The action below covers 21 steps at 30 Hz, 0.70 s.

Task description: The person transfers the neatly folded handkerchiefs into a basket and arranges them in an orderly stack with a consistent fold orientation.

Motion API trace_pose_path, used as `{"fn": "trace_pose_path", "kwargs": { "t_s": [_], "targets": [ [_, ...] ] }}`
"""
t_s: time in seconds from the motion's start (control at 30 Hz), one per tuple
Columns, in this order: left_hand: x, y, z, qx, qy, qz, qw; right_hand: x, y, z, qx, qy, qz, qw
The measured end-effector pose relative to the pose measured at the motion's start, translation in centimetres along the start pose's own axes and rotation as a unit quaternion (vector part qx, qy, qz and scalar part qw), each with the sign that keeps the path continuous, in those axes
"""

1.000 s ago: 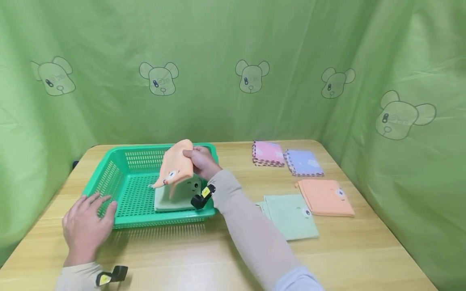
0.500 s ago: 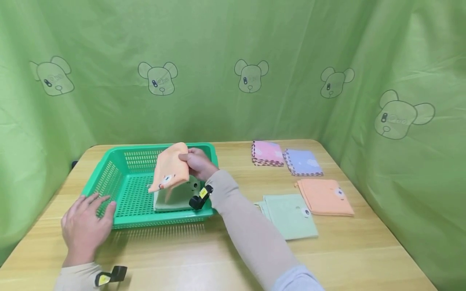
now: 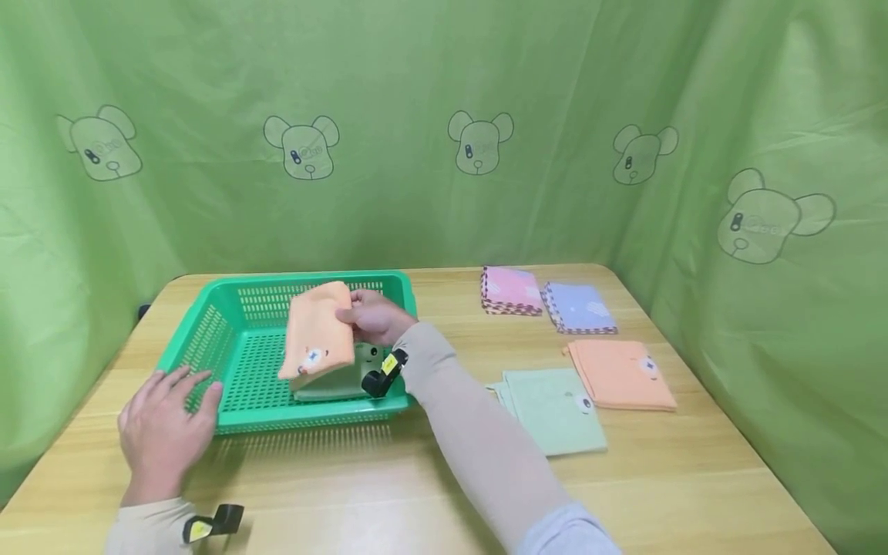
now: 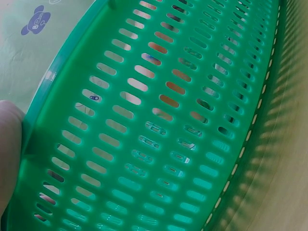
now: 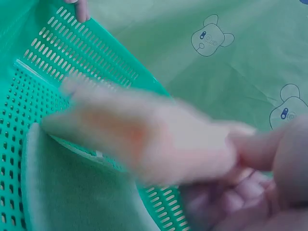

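My right hand [image 3: 378, 316] pinches a folded orange towel [image 3: 321, 327] by its right edge, thumb on top, inside the green plastic basket [image 3: 305, 418]. Beneath it a folded pale green towel [image 3: 329, 388] lies on the basket's floor, partly covered from the head view. The orange towel is blurred in the right wrist view, over the green towel [image 5: 82, 187]. At the basket's front left corner my left hand [image 3: 166, 428] rests on the rim with fingers spread. Only a strip of the left hand [image 4: 7, 149] shows beside the basket wall [image 4: 110, 144] in the left wrist view.
Right of the basket on the wooden table [image 3: 388, 493] lie a pink folded towel [image 3: 509, 290], a blue one with checked edging [image 3: 579, 308], another orange towel [image 3: 620, 375] and another pale green towel [image 3: 555, 412]. A green curtain [image 3: 395, 208] surrounds the table behind and at the sides.
My right hand has moved slightly left and lowered the orange towel toward the green towel in the basket; the towel lies flatter. The left hand has stayed on the rim.
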<state>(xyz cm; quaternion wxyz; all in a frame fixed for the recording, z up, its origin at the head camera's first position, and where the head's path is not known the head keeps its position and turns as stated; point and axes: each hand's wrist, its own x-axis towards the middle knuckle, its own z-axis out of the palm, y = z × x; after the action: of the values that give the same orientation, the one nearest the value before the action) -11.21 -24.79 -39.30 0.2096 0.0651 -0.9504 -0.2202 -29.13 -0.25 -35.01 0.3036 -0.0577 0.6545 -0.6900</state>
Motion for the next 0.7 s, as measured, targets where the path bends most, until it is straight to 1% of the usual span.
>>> {"fn": "trace_pose_path", "kwargs": {
  "t_s": [0.07, 0.17, 0.23, 0.4, 0.57, 0.7],
  "targets": [
    [0.0, 0.0, 0.0, 0.001, -0.002, 0.0, 1.0, 0.0, 0.1, -0.2, -0.037, 0.017, 0.021, 0.999],
    [0.1, 0.0, 0.0, 0.001, -0.002, 0.0, 1.0, -0.2, 0.1, -0.4, -0.093, 0.036, 0.044, 0.9941],
    [0.1, -0.1, 0.0, 0.003, -0.004, 0.0, 1.0, -0.3, 0.0, -0.5, -0.116, 0.045, 0.055, 0.9907],
    [0.0, -0.1, -0.1, 0.005, 0.0, 0.001, 1.0, -0.7, -0.4, -0.9, -0.155, 0.048, 0.059, 0.9849],
    [0.1, -0.1, 0.0, 0.0, 0.006, 0.003, 1.0, -1.0, -0.6, -1.2, -0.17, 0.059, 0.064, 0.9816],
    [0.0, -0.1, 0.1, -0.002, 0.005, 0.001, 1.0, -1.2, -0.5, -1.3, -0.193, 0.065, 0.067, 0.9768]
  ]
}}
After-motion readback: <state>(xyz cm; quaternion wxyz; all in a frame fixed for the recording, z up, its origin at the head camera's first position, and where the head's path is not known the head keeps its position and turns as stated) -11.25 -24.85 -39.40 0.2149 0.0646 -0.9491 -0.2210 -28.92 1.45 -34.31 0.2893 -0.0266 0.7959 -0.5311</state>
